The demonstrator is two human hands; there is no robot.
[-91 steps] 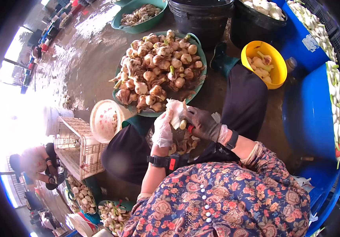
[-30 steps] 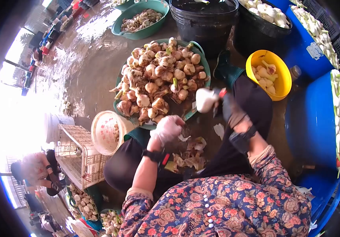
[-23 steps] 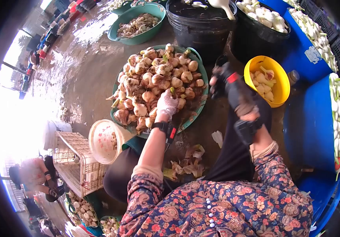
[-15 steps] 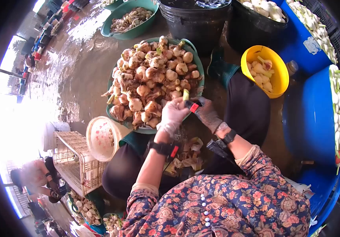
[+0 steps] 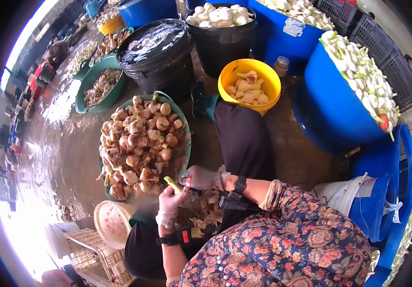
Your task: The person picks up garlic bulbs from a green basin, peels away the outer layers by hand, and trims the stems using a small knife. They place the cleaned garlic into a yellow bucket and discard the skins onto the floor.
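- Your left hand (image 5: 169, 203) pinches a garlic stalk (image 5: 173, 183); it tilts toward 11 o'clock.
- Your right hand (image 5: 207, 178) closes around a red-handled tool (image 5: 188, 182), just beside the stalk.
- From your hands, the green tub (image 5: 188, 143) of garlic lies at 11 o'clock, the yellow bucket (image 5: 273, 103) at 1, peelings (image 5: 210, 212) at 5.

the shirt (image 5: 282, 234) is dark blue, with flowers in pink, red and orange and with beige curled shapes. small round white buttons (image 5: 220, 269) make a line on its front. a plain beige cuff (image 5: 269, 195) comes out from the sleeve. the left hand (image 5: 170, 201) wears a thin whitish glove, the right hand (image 5: 205, 179) a dark grey one. both wrists have black bands; the left band (image 5: 170, 239) has a red mark (image 5: 185, 236). the trousers (image 5: 246, 138) are dark, the boots (image 5: 206, 106) dark green.
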